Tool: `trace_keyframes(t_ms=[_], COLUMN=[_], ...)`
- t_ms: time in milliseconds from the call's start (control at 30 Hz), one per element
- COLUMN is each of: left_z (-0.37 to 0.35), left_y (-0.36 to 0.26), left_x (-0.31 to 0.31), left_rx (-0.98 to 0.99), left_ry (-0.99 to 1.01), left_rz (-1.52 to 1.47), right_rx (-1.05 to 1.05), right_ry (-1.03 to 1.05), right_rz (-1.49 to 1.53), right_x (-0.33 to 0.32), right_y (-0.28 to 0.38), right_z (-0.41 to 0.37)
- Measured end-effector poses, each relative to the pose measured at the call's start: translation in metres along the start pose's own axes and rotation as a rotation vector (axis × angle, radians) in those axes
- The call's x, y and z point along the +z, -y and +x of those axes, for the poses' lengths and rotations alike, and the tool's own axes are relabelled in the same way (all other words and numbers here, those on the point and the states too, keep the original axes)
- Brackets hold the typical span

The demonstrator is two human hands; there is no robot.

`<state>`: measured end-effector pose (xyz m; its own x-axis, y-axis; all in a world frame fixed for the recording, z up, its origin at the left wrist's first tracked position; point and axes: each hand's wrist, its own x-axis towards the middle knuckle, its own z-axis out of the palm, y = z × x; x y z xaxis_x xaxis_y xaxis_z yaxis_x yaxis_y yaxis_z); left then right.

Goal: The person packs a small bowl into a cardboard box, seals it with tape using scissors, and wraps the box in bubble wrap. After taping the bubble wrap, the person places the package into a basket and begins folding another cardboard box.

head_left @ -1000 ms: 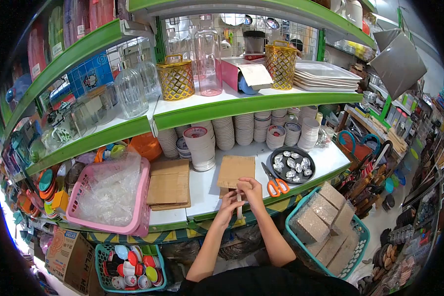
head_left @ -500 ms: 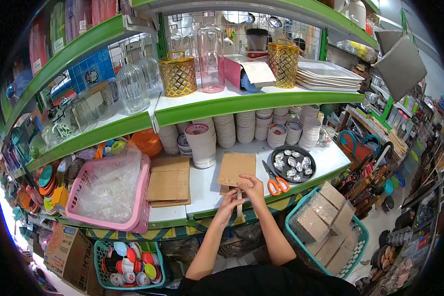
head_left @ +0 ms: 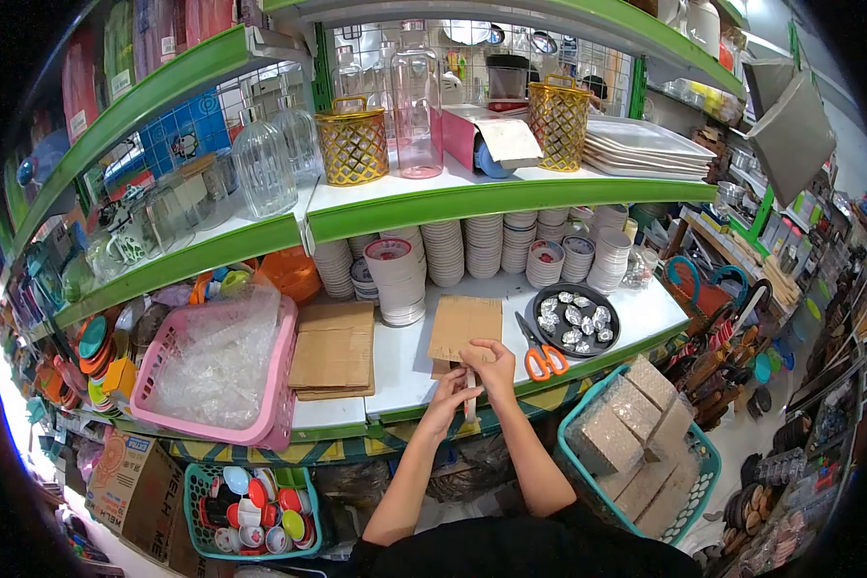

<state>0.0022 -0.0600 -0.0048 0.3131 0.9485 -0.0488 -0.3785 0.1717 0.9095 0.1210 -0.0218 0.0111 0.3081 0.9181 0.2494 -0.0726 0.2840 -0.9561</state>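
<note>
My left hand (head_left: 443, 403) is closed on a roll of tape (head_left: 470, 397), a narrow pale ring seen nearly edge-on. My right hand (head_left: 492, 370) meets it at the top of the roll, fingers bent in a pinch at the tape; the exact spot is hidden by the fingers. Just beyond them a brown cardboard piece (head_left: 465, 326) lies on the white shelf, its near edge behind my fingertips. To the right are orange-handled scissors (head_left: 546, 362) and a black round pan (head_left: 601, 350) holding several foil-wrapped lumps.
Flat cardboard pieces (head_left: 332, 349) are stacked on the left beside a pink basket (head_left: 281, 385) of clear plastic wrap. Stacked bowls (head_left: 393, 279) line the shelf's back. Below stand a teal basket (head_left: 570, 438) of wrapped blocks and another teal basket (head_left: 195, 511) of lids. Glass bottles (head_left: 416, 106) stand above.
The view has shifted very slightly. Both hands stay together at the tape in nearly the same pose, and the cardboard and scissors lie where they were.
</note>
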Motion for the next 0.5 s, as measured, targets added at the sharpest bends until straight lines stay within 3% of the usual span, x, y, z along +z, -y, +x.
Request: trace_keyframes(t_ms=[67,367,500], left_z=[0.000,0.002,0.003], left_y=[0.001,-0.001,0.001], left_x=[0.000,0.003,0.002], left_rx=[0.007,0.019,0.012], left_ry=[-0.005,-0.035,-0.073], left_rz=[0.010,0.002,0.017], right_rx=[0.117,0.106,0.172], right_ry=[-0.017,0.007,-0.008], right_rz=[0.051,0.167,0.148], right_x=[-0.001,-0.009,-0.022], right_y=[0.003,-0.006,0.024], right_z=[0.001,0.007,-0.004])
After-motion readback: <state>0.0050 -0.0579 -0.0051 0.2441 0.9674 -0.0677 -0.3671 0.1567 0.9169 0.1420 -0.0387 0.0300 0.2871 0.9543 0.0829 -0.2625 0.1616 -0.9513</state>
